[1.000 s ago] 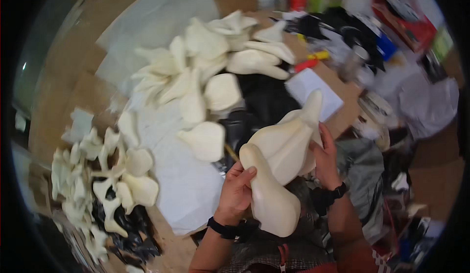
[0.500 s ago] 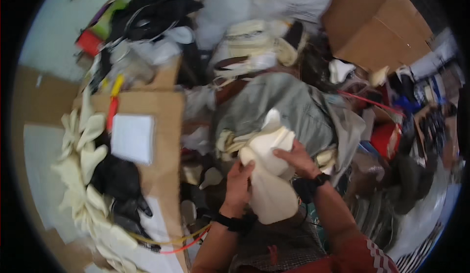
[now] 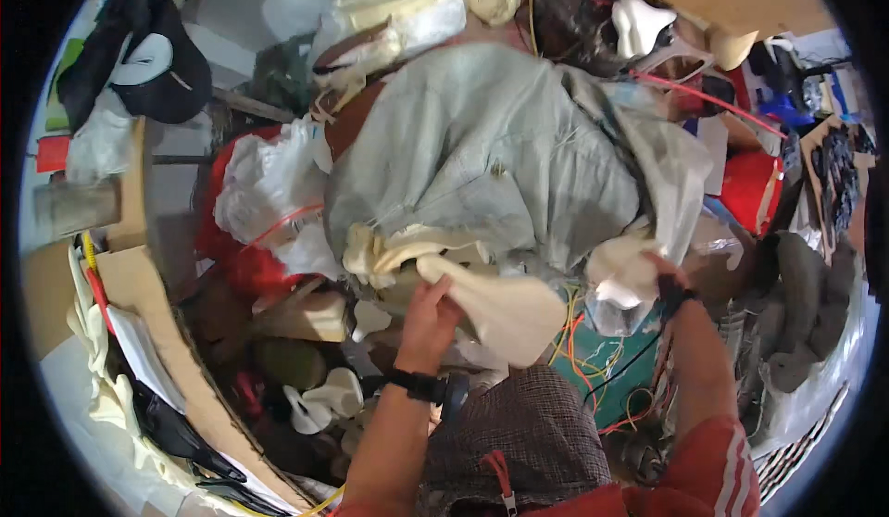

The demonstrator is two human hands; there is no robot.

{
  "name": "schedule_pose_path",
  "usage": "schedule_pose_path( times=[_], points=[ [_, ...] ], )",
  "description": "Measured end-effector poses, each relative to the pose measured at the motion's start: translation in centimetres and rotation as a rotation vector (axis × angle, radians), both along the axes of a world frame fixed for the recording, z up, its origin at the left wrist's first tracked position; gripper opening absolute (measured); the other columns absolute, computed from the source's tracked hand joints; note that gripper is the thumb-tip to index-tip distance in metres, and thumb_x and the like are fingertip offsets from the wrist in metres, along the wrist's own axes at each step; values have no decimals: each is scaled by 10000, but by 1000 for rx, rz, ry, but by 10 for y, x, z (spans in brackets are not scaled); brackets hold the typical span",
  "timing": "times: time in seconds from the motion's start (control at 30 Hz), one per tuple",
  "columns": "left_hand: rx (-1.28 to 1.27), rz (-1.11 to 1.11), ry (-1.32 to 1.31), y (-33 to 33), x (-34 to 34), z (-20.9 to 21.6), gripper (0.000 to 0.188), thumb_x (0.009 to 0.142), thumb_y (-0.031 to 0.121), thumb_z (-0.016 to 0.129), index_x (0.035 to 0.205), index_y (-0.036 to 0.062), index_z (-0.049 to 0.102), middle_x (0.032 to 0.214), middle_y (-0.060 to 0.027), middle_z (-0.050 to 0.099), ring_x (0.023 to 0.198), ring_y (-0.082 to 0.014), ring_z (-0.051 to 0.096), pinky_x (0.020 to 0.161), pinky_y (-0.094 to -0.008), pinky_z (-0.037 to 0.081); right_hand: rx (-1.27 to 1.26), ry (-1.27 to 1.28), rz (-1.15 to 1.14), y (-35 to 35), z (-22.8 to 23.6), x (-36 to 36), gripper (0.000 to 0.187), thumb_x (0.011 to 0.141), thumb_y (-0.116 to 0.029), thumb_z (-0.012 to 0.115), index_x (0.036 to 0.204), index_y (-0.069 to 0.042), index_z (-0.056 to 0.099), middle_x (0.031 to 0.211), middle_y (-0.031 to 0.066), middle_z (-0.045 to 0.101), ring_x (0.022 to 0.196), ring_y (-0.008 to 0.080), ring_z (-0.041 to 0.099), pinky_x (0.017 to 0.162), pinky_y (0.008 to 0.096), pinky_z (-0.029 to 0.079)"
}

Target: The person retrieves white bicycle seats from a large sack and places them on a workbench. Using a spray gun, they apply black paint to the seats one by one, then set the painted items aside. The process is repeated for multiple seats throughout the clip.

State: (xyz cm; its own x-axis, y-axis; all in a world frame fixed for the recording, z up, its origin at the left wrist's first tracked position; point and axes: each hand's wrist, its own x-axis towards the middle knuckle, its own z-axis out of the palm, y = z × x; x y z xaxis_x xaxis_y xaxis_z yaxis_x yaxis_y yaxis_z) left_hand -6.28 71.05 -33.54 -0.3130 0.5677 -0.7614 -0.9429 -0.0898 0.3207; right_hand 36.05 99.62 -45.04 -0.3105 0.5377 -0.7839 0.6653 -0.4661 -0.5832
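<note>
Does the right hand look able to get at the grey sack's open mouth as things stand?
Probably yes: the right hand is already at the edge of the grey sack, gripping white material; nothing lies between them.

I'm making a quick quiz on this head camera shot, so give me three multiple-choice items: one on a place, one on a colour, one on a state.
1. Where does the grey sack lie from the hands?
A. beyond them
B. under the knees
C. behind the person

2. What colour is the foam piece?
A. blue
B. cream
C. black

3. How is the left hand?
A. flat and empty
B. out of view
C. gripping the foam piece

Key: A, it fills the upper middle; B, pale cream surface; C, its fingers curl over the edge. The right hand is mostly hidden in plastic.
</note>
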Motion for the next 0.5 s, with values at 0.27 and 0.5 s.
schedule_pose_path(
  times=[0.27,0.5],
  points=[
    [113,-105,45,41,5,-74,217,864,33,527,1080,51,518,1107,-118,579,1040,-228,565,916,-392,464,819,-372,-299,165,10,16,446,753,-265,690,1081,21,588,1073,112,621,960,232,593,844,330,462],
    [116,-42,-53,70,18,-77,369,808,-66,481,1168,-1,437,1212,-204,515,1144,-293,506,968,-399,420,1283,-748,399,216,-94,77,591,844,-295,578,1326,-47,340,1260,169,490,1071,290,530,938,416,376]
  ],
)
